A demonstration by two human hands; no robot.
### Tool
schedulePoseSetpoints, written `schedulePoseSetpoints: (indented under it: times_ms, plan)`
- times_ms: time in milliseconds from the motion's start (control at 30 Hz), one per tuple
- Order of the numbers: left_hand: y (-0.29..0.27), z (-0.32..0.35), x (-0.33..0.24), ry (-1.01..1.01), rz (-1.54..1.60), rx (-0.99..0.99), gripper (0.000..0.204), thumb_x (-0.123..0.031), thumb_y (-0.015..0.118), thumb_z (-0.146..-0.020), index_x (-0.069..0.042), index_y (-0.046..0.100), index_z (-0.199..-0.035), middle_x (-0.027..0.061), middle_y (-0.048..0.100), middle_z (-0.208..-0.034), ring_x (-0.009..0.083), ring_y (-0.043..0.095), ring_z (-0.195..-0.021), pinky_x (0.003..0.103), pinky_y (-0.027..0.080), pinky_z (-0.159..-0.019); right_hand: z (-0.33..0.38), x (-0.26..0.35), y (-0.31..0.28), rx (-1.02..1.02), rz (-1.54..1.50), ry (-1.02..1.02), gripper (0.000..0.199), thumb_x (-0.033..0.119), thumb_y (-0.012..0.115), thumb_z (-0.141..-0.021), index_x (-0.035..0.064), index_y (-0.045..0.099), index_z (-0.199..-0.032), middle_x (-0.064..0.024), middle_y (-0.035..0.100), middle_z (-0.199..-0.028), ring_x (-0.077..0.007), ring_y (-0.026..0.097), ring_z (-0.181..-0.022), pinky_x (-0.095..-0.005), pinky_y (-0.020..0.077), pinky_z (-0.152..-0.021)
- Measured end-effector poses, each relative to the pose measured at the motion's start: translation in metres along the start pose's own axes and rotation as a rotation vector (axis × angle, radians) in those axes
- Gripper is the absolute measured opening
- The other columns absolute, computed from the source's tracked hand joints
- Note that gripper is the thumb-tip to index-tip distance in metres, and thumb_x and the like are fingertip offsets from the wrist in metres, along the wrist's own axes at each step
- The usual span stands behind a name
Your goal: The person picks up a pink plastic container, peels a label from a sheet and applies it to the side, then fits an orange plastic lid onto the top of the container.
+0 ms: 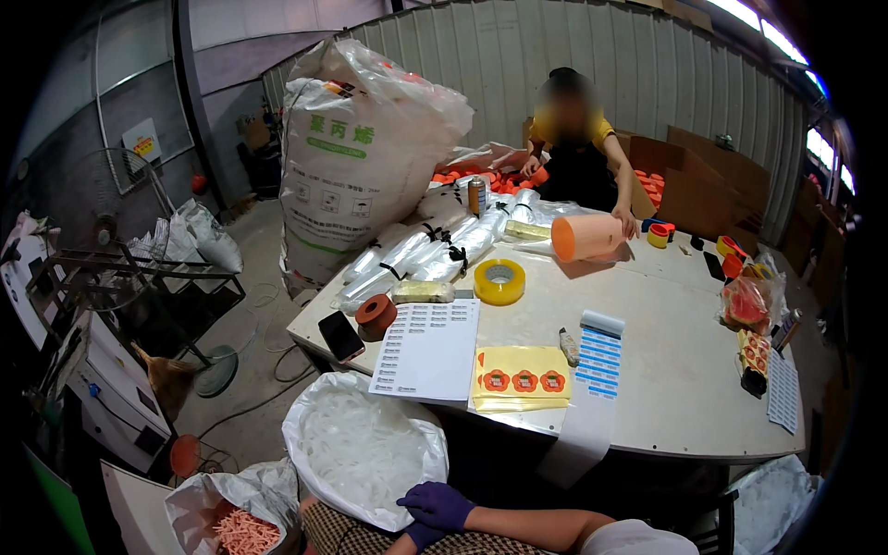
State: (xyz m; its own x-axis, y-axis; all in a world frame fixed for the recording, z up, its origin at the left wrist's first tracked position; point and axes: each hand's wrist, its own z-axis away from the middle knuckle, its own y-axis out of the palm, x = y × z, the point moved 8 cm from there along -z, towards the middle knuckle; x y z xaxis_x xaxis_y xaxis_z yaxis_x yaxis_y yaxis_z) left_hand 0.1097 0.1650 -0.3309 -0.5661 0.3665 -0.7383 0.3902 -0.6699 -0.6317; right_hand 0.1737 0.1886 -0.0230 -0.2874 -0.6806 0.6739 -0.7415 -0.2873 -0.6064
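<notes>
Head view showed one gloved hand (435, 505), purple, at the lower edge, its fingers (413, 500) curled loosely over the rim of a white plastic bag (363, 450) full of pale strips; it gripped nothing firmly that could be made out, and which hand it was could not be told (the forearm came in from the right). A second glove (422, 535) peeked out just beneath it, mostly hidden. Left of the bag sat a smaller bag of orange pieces (242, 531). Above, on the table (684, 370), lay a sheet of white labels (428, 350), yellow sticker sheets (523, 377), a yellow tape roll (499, 281) and a phone (341, 335). Across the table another person (578, 148) held an orange cup (586, 237).
</notes>
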Motion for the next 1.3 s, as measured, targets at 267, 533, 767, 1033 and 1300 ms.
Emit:
schedulePoseSetpoints:
  times_ms: [267, 533, 767, 1033, 1300]
  plan:
    - [-0.031, 0.017, -0.035, 0.008, -0.136, -0.084, 0.036, -0.037, 0.055, -0.092, -0.014, 0.061, -0.119, 0.0109, 0.060, -0.122, 0.0310, 0.055, -0.115, 0.045, 0.043, -0.095, 0.003, 0.048, -0.024, 0.020, 0.169, -0.132, 0.021, 0.025, 0.060, -0.089, 0.0113, 0.069, -0.101, -0.0100, 0.063, -0.086, -0.0297, 0.064, -0.079, -0.0436, 0.0512, -0.069]
    - [-0.119, -0.022, -0.268, -0.049, -0.335, -0.002, 0.031, -0.043, 0.060, -0.085, -0.018, 0.069, -0.101, 0.0073, 0.071, -0.096, 0.0308, 0.068, -0.091, 0.043, 0.049, -0.080, 0.074, 0.068, -0.129, -0.052, -0.101, 0.519, 0.034, 0.037, 0.066, -0.089, 0.0070, 0.070, -0.106, -0.0151, 0.069, -0.096, -0.0324, 0.067, -0.084, -0.0399, 0.0541, -0.077]
    - [-0.073, -0.062, -0.256, -0.078, -0.611, 0.206, 0.031, -0.044, 0.059, -0.085, -0.018, 0.071, -0.097, 0.0051, 0.073, -0.096, 0.0272, 0.070, -0.089, 0.043, 0.050, -0.077, 0.140, 0.030, -0.139, -0.179, -0.147, 0.875, 0.039, 0.035, 0.079, -0.082, 0.0031, 0.070, -0.103, -0.0121, 0.069, -0.096, -0.0200, 0.067, -0.086, -0.0325, 0.0538, -0.080]
    - [-0.075, -0.067, -0.262, -0.149, -0.705, 0.285, 0.031, -0.044, 0.060, -0.085, -0.018, 0.072, -0.095, 0.0052, 0.073, -0.098, 0.0259, 0.071, -0.089, 0.044, 0.050, -0.076, 0.144, 0.007, -0.112, 0.193, -0.181, 0.954, 0.042, 0.035, 0.074, -0.081, 0.0061, 0.069, -0.111, -0.0178, 0.067, -0.109, -0.0314, 0.066, -0.098, -0.0389, 0.0526, -0.086]
    - [-0.089, -0.068, -0.264, 0.139, -0.594, 0.033, 0.029, -0.037, 0.060, -0.084, -0.013, 0.069, -0.097, 0.0092, 0.068, -0.092, 0.0293, 0.068, -0.082, 0.044, 0.048, -0.071, 0.066, 0.053, -0.137, 0.195, 0.369, 0.451, 0.038, 0.030, 0.071, -0.079, 0.0140, 0.066, -0.113, -0.0116, 0.067, -0.103, -0.0267, 0.068, -0.090, -0.0367, 0.0522, -0.075]
